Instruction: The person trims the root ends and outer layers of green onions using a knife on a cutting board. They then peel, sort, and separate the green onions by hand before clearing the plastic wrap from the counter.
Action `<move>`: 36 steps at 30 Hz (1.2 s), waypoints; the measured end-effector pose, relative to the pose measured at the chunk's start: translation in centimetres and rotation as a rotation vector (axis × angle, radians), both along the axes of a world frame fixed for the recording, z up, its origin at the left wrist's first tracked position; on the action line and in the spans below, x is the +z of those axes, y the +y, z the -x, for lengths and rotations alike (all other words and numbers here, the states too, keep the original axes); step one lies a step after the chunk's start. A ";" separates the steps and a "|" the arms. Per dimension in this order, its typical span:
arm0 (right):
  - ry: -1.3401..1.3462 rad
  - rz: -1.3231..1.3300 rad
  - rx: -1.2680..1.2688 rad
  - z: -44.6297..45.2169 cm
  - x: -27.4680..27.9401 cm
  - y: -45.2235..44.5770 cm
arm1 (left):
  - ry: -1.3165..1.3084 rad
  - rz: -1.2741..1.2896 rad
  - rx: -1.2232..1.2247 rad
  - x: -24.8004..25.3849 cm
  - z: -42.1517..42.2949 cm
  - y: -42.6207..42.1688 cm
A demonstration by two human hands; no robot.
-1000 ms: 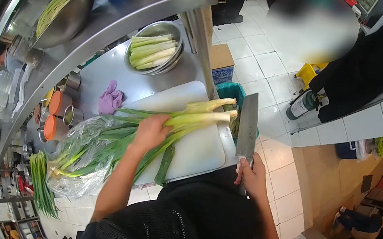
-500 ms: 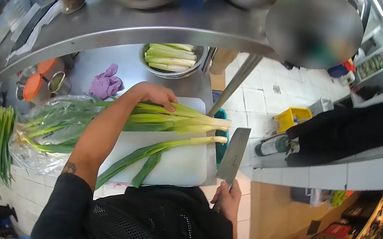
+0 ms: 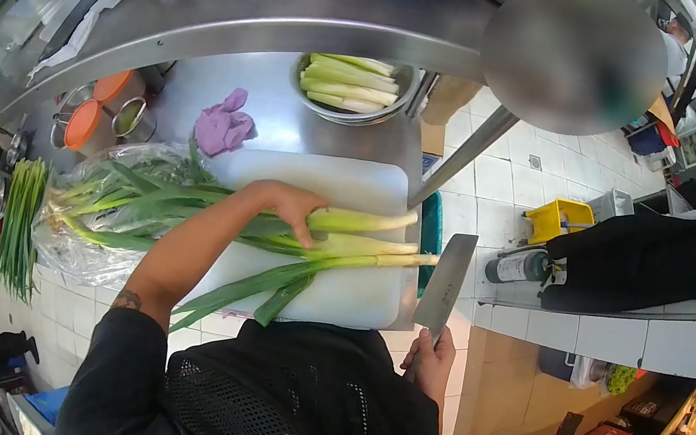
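Note:
Several leeks (image 3: 352,247) lie across the white cutting board (image 3: 353,300), their pale ends pointing right past the board's edge. My left hand (image 3: 290,208) rests over the upper leeks, fingers bent around a stalk. In my right hand (image 3: 432,358) is the handle of a cleaver (image 3: 447,279), its broad blade upright, just right of the board and apart from the leeks. The leafy ends reach left onto a clear plastic bag (image 3: 89,245). A metal bowl (image 3: 296,86) behind the board holds cut leek stalks (image 3: 349,81).
A purple cloth (image 3: 224,123) lies behind the board. Orange-lidded containers (image 3: 89,126) stand at the left. A steel shelf (image 3: 326,14) crosses above the counter, with its post (image 3: 466,159) at the right. A teal bin (image 3: 430,231) stands beyond the counter's right edge.
The leeks have been spread apart and lined up across the board. My left hand has shifted along them, and the cleaver has stayed at the right. The view has turned and moved.

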State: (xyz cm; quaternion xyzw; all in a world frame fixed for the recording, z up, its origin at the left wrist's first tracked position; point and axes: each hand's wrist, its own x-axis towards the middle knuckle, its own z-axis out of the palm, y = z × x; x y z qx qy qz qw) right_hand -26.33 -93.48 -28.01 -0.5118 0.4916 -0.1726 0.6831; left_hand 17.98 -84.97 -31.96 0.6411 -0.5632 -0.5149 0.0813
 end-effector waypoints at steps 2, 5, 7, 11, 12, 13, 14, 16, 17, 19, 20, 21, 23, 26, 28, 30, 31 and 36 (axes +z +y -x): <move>-0.004 -0.003 -0.014 -0.6 0.2 0.5 | 0.144 -0.093 0.050 0.8 -0.4 -1.2; -0.007 0.027 -0.027 -1.1 -0.2 1.0 | 0.050 0.006 0.020 -0.3 0.1 -2.4; -0.015 0.065 -0.003 -1.3 -0.1 0.4 | -0.065 0.106 0.050 -0.7 1.3 -2.1; -0.030 0.059 0.009 -1.6 0.1 0.4 | -0.303 0.611 0.252 0.6 3.8 0.5; -0.029 0.065 0.000 -1.6 0.2 0.5 | -0.425 0.786 0.346 1.6 4.4 1.0; -0.026 0.060 -0.012 -1.6 0.4 0.8 | -0.419 0.782 0.335 1.8 4.9 1.7; -0.024 0.052 -0.025 -1.7 0.8 1.1 | -0.430 0.698 0.348 2.0 5.5 2.6; -0.023 0.051 -0.032 -1.9 0.9 1.3 | -0.456 0.507 0.297 3.5 8.2 4.7; -0.008 0.050 -0.049 -1.9 0.8 1.6 | -0.470 0.397 0.230 4.3 10.2 6.2; 0.013 0.038 -0.073 -1.9 0.4 2.1 | -0.577 0.492 0.250 3.6 13.3 9.3; -0.007 0.053 -0.109 -1.9 0.2 2.4 | -0.683 0.589 0.269 3.1 14.0 10.4; -0.026 0.068 -0.145 -1.9 0.1 2.7 | -0.676 0.582 0.262 2.3 14.0 11.0; -0.007 0.084 -0.147 -1.9 0.0 3.2 | -0.639 0.500 0.271 0.4 14.3 12.1; 0.054 0.184 -0.071 -1.6 1.0 4.6 | -0.878 0.578 0.275 4.3 13.6 9.8; 0.168 0.292 0.079 -1.2 1.7 5.2 | -0.865 0.514 0.225 5.3 11.6 8.5; 0.233 0.419 0.221 -1.0 0.5 5.2 | -0.843 0.452 0.181 4.8 9.9 7.2; 0.287 0.538 0.348 -1.3 0.5 5.3 | -0.819 0.474 0.129 3.9 9.2 6.5; 0.175 0.502 0.418 -7.3 2.1 6.6 | -0.629 0.399 0.143 1.9 7.0 5.7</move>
